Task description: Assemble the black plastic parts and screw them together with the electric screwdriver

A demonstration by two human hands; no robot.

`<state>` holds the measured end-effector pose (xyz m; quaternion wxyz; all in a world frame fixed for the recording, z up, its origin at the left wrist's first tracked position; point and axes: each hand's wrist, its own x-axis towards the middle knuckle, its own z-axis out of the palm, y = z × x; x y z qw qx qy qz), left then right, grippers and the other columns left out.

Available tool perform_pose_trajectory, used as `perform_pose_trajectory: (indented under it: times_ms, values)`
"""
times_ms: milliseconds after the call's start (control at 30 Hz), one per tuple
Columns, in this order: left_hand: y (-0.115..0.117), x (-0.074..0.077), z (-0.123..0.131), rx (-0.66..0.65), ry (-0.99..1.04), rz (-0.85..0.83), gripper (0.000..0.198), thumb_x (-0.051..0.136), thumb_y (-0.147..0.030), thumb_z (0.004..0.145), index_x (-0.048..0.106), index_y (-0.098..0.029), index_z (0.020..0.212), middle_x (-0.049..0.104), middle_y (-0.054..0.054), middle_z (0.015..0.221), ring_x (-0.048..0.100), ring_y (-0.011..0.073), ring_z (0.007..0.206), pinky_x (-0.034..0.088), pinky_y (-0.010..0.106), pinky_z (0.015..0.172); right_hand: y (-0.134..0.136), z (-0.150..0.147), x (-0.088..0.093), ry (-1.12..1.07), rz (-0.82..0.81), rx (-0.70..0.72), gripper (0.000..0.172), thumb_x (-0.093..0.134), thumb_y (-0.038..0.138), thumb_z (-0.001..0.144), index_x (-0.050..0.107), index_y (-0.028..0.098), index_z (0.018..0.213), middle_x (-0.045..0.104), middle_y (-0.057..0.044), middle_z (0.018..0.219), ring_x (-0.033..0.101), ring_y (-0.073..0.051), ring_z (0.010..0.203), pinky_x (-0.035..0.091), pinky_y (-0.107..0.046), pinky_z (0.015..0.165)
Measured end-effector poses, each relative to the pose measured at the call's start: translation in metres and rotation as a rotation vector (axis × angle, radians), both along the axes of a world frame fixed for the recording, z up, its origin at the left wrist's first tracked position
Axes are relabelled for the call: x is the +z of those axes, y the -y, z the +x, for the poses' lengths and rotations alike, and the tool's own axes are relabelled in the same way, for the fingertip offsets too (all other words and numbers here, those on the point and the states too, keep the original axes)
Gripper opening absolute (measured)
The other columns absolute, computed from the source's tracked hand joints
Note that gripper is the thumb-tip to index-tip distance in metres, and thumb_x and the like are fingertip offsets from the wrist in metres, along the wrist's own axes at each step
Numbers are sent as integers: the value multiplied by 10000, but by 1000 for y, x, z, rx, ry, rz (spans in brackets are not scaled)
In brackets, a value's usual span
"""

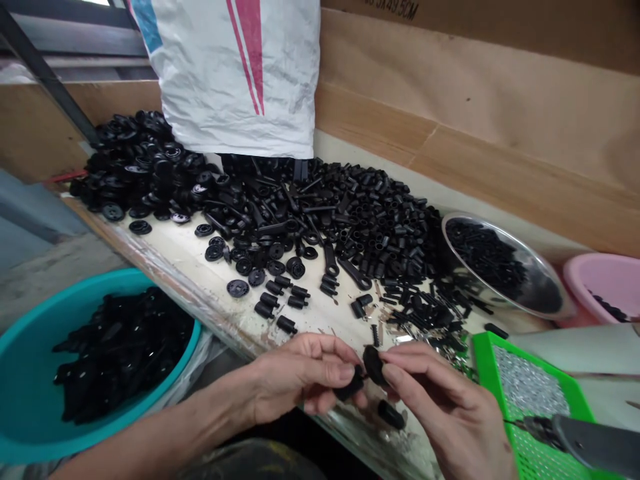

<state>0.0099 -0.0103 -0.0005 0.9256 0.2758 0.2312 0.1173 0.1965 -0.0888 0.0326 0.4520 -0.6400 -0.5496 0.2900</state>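
Note:
My left hand [313, 373] pinches a short black plastic cylinder [350, 385] over the table's front edge. Between the thumb and fingers of my right hand [445, 400] is a round black plastic disc [374, 365], held close against the cylinder's end; whether the two are joined I cannot tell. Just below them another black cylinder [391, 415] lies on the table. Behind my hands, several black cylinders with pegs [287, 325] lie in loose rows, with flat black discs [237, 288] beyond them.
Heaped black parts [380, 220] cover the back of the table [175, 257] below a white sack [240, 73]. At right are a steel bowl [543, 293], a pink basin [595, 273], a green basket [483, 353] of screws and a power screwdriver [590, 437]. A teal tub [30, 320] stands left.

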Motion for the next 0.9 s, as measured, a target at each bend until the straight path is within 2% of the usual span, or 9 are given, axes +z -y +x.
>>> perform_pose_trajectory:
  times_ms: [67,200,400,667,900]
  values:
    - [-2,0,0,-35,-10,-24,257,710,-268,772,656,-126,979,688,74,782,472,17,430,276,116,394,1,-4,1,-41,-16,-39,60,701,240,780,741,283,788,685,7,848,634,-112,765,504,-134,656]
    - [-5,4,2,-41,-29,-26,251,693,-261,767,698,-91,952,668,67,748,487,29,452,307,132,416,4,-11,3,-133,-42,-120,40,712,245,764,736,273,749,665,9,833,615,-113,767,487,-140,648]
    - [-8,11,3,-51,-53,-13,231,699,-256,729,713,-89,889,680,80,752,520,54,474,358,150,443,6,-12,3,-157,-30,-120,44,700,255,774,729,246,743,669,-19,839,613,-136,746,491,-181,604]
    - [-7,11,8,-52,-75,-44,288,732,-260,687,716,-91,920,697,85,753,556,68,503,394,169,494,11,2,-4,-25,37,-44,47,683,246,801,726,226,799,659,-44,871,639,-149,748,525,-186,583]
    - [-3,13,17,-34,-156,-27,206,685,-179,616,718,-115,809,677,44,649,526,71,436,341,177,450,9,5,3,6,18,-15,45,683,244,803,726,230,805,662,-45,867,637,-153,751,514,-190,591]
